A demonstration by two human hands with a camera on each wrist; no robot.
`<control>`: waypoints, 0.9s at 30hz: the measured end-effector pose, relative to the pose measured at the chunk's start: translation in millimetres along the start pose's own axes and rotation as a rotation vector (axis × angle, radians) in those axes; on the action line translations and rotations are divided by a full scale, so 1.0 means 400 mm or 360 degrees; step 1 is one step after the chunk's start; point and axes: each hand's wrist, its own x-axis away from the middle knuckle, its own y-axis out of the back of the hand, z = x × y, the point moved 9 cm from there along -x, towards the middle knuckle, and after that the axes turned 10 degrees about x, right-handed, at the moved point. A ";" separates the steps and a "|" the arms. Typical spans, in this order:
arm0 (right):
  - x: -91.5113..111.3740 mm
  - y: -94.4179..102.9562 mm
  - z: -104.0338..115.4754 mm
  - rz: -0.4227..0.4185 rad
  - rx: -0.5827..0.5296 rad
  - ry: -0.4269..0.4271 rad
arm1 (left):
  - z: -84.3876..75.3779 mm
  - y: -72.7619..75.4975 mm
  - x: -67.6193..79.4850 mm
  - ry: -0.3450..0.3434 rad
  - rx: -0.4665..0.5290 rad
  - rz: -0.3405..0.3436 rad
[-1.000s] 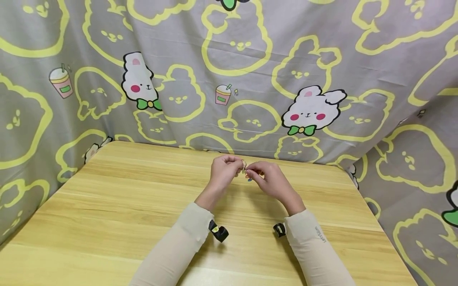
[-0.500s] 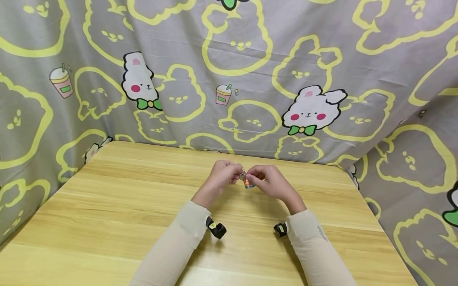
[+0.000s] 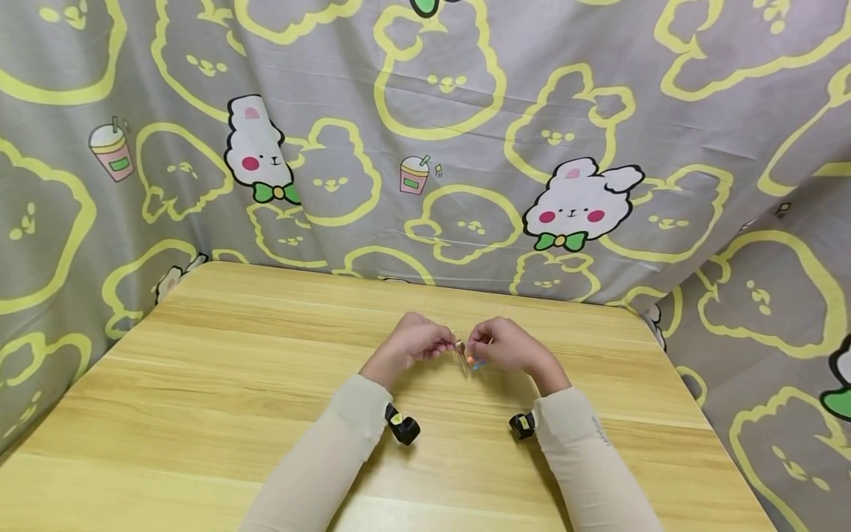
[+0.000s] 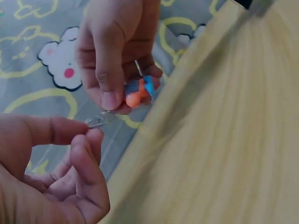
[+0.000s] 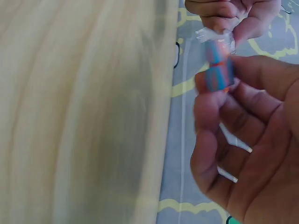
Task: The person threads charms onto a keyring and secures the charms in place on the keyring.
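Observation:
Above the table, my left hand (image 3: pixel 417 341) pinches the ring end of a small keyring between thumb and forefinger. A slim metal piece (image 3: pixel 461 349), shaped like a key, hangs down from it. My right hand (image 3: pixel 507 344) is just to the right, its thumb and forefinger pinching a small orange and blue charm (image 4: pixel 134 99). The right wrist view has this charm blurred, with clear, shiny bits above it. Between the two hands, the left wrist view has a thin, shiny metal link (image 4: pixel 98 124) at the left fingertips. The ring itself is mostly hidden by fingers.
A wooden table (image 3: pixel 233 384) lies under both hands. Behind it and at both sides hangs a grey curtain (image 3: pixel 359 89) with yellow outlines and rabbit prints. Each wrist carries a black camera (image 3: pixel 402 426) on a strap.
Both hands have come lower and a little closer to the body, with the keyring. The fingertips have parted slightly, and the metal piece now hangs in the gap between them.

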 end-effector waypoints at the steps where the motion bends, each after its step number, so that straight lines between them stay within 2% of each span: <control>1: -0.001 -0.006 -0.004 0.0017 0.0031 -0.0013 | 0.007 0.002 0.000 0.0019 -0.0027 -0.0018; 7: -0.007 -0.032 -0.016 0.0076 0.0153 -0.0036 | 0.031 0.011 0.004 0.0083 -0.0179 -0.0111; 9: -0.008 -0.037 -0.018 0.0090 0.0178 -0.0047 | 0.026 0.014 0.008 0.0060 -0.0252 -0.0137; 14: -0.010 -0.047 -0.022 0.0121 0.0238 -0.0077 | 0.002 0.013 0.020 -0.0058 -0.0607 -0.0209; 17: -0.010 -0.051 -0.025 0.0128 0.0272 -0.0070 | -0.002 0.012 0.022 -0.0074 -0.0753 -0.0239; 21: -0.010 -0.053 -0.025 0.0145 0.0280 -0.0057 | -0.003 0.017 0.020 -0.0068 -0.0844 -0.0262; 27: -0.005 -0.058 -0.018 0.0195 0.0253 0.0002 | -0.005 0.032 0.022 -0.0124 -0.0919 -0.0282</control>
